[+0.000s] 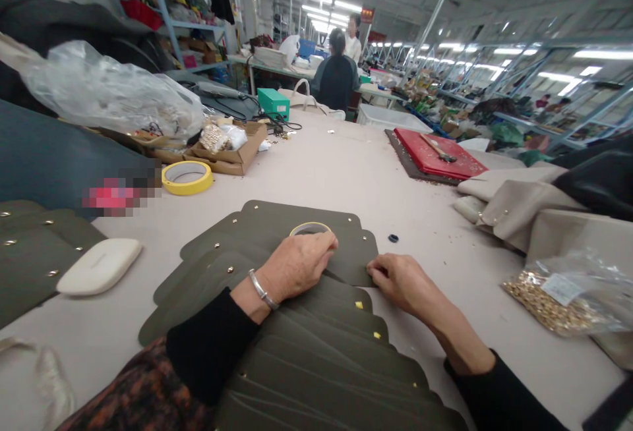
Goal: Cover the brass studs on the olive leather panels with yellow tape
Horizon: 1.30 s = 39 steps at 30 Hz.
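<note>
A stack of dark olive, leather-like panels (297,365) fans across the table in front of me, with gold-coloured studs near the edges. Small yellow tape pieces (359,304) stick along the right edge of the lower panels. My left hand (299,263), with a silver bangle at the wrist, is closed around a tape roll (310,227) over the upper panels. My right hand (403,283) has thumb and fingers pinched together at the right edge of an upper panel; what lies between the fingertips is hidden.
Another yellow tape roll (187,177) lies left, near a cardboard box (242,151) of small parts. A white rounded case (99,267) sits left. Right are a red board (435,154) with a hammer (439,149), beige pieces and a bag of gold-coloured studs (554,302). People are farther back.
</note>
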{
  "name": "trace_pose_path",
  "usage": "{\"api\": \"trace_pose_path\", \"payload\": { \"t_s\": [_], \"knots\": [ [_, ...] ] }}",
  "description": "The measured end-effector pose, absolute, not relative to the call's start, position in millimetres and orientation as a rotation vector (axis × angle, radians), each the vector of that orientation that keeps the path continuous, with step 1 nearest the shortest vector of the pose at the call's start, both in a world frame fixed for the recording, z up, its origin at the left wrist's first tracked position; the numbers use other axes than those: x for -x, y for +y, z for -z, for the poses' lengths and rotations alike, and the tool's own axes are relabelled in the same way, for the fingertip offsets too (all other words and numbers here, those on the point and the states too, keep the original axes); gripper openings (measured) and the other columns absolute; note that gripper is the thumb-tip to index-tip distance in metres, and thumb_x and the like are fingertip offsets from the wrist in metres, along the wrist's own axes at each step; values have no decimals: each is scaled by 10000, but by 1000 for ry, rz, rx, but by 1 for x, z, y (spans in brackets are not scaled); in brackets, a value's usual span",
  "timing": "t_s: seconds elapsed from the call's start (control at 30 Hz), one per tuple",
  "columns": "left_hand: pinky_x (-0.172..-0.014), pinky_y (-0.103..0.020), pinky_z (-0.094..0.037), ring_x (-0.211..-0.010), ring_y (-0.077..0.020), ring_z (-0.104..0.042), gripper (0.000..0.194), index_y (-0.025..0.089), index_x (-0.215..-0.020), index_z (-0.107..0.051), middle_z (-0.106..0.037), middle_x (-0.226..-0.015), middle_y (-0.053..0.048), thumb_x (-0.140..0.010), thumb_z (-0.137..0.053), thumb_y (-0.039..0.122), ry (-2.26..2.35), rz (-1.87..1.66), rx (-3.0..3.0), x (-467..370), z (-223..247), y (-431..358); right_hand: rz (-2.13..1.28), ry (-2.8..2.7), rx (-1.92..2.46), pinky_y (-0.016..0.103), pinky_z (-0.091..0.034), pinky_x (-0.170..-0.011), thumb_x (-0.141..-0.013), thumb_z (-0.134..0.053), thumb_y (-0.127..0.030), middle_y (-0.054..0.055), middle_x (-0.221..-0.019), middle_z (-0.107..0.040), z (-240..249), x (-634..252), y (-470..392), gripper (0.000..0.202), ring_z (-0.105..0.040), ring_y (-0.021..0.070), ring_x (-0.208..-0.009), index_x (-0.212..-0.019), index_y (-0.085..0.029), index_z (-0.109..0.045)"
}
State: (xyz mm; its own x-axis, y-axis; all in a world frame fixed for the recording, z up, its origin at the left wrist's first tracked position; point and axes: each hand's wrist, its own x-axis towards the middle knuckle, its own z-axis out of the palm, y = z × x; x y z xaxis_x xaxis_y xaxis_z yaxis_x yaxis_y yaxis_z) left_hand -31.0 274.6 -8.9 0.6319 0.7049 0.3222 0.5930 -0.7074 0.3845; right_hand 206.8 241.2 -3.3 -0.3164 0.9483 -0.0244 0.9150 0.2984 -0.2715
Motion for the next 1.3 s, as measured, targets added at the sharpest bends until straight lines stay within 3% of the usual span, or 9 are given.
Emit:
{"api": "trace_pose_path", "payload": {
  "t_s": [0.1, 0.23, 0.47, 0.6, 0.77, 0.83, 0.93, 1.13, 1.3],
  "knots": [
    [-764, -307, -473, -836, -170, -599, 87, 196, -976, -482, -616, -897, -14, -916, -419, 188, 1058, -709, -2595, 32, 8, 273, -425, -2306, 1955, 250, -335, -530, -776, -505, -172, 40, -574, -637, -2, -198, 247, 212, -560, 144, -546, -650, -173, -675],
    [-765, -298, -468, -827, -164, -595, 94, 193, -953, -497, -613, -876, -14, -921, -408, 193, 1050, -705, -2588, 33, 5, 271, -473, -2197, 2025, 246, -331, -534, -771, -511, -201, 55, -605, -657, -4, -194, 242, 210, -576, 153, -580, -674, -163, -694],
    [-747, -300, -464, -801, -168, -600, 108, 194, -951, -495, -615, -859, -11, -930, -390, 201, 1047, -690, -2585, 33, 2, 271, -812, -2191, 1906, 237, -336, -526, -781, -507, -229, 12, -602, -644, -4, -199, 224, 209, -543, 132, -557, -688, -166, -684],
    [-785, -324, -464, -874, -196, -605, 175, 201, -1008, -478, -626, -936, -18, -844, -528, 170, 1053, -637, -2569, 34, 3, 271, -1186, -2207, 1736, 221, -320, -482, -797, -487, -211, 6, -588, -623, -6, -209, 224, 226, -511, 116, -522, -687, -150, -675],
    [-766, -323, -460, -873, -201, -611, 269, 229, -1053, -470, -634, -942, -4, -816, -549, 130, 1086, -520, -2541, 33, 5, 272, -858, -2143, 1661, 274, -437, -655, -849, -493, -246, 52, -854, -696, -12, -206, 219, 232, -600, 169, -734, -924, -182, -703],
    [-752, -313, -455, -862, -192, -606, 282, 234, -1049, -463, -628, -931, 6, -809, -551, 114, 1082, -531, -2517, 33, 5, 272, -884, -2138, 1596, 288, -455, -726, -879, -471, -258, 47, -931, -698, -15, -201, 213, 252, -615, 177, -821, -985, -212, -695],
    [-764, -295, -447, -851, -167, -592, 304, 228, -1042, -452, -607, -926, 10, -798, -542, 70, 1047, -613, -2483, 34, 4, 271, -1005, -2198, 1498, 274, -463, -733, -886, -466, -248, 28, -912, -701, -18, -193, 206, 249, -625, 165, -819, -966, -235, -702],
    [-767, -298, -448, -847, -168, -585, 331, 222, -1057, -446, -592, -919, 6, -785, -584, 94, 1011, -626, -2464, 35, -1, 269, -711, -2076, 1626, 274, -443, -727, -860, -512, -285, 43, -930, -700, -8, -181, 219, 234, -622, 175, -831, -991, -211, -691],
    [-768, -311, -452, -843, -171, -582, 368, 224, -1073, -453, -603, -921, 8, -766, -601, 87, 1006, -585, -2474, 35, 2, 269, -745, -2226, 1699, 241, -355, -566, -860, -491, -281, 5, -691, -682, 0, -168, 233, 244, -582, 139, -623, -771, -208, -706]
  ]
}}
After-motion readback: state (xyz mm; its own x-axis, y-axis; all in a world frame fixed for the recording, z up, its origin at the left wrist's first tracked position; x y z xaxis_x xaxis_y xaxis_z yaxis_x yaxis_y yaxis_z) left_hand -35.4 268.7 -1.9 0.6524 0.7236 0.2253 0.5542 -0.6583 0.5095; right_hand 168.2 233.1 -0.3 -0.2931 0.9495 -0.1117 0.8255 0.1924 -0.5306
